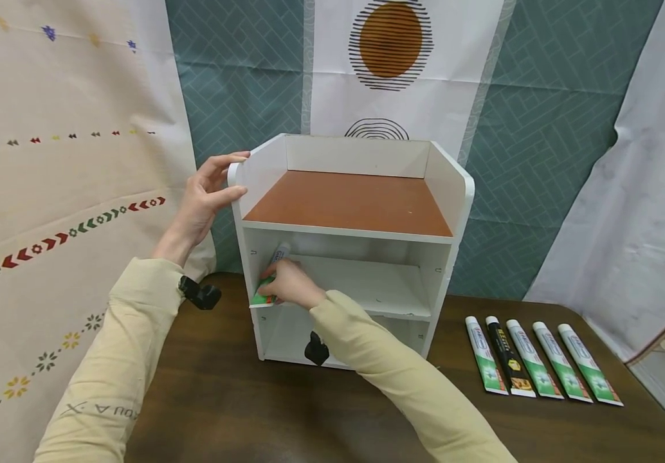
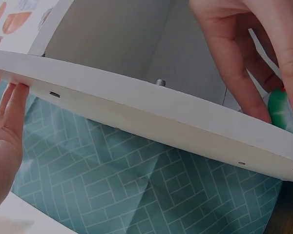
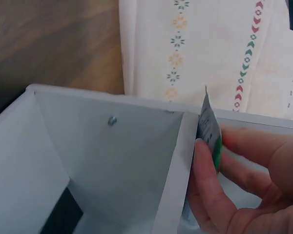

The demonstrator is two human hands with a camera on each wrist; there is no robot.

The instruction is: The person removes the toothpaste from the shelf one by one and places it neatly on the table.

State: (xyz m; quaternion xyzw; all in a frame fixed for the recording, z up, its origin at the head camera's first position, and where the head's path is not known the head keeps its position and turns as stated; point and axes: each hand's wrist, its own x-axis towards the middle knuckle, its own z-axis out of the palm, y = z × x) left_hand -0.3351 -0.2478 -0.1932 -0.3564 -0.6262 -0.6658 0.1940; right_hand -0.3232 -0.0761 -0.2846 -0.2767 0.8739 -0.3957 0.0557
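Right hand (image 1: 292, 285) pinching toothpaste tube (image 3: 210, 131) (head view hides it), shelf (image 1: 367, 289)

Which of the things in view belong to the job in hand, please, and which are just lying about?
In hand:
- white shelf unit, its left side wall held by the left hand
- green-and-white tube, gripped by the right hand at the middle shelf's left end
- five more tubes in a row on the table

Lying about:
- patterned cloths behind

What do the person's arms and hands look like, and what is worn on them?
Both arms wear long pale yellow sleeves. The left sleeve carries faint printed letters near the elbow. A small black device is strapped at each wrist, the left one and the right one. Both hands are bare, without gloves.
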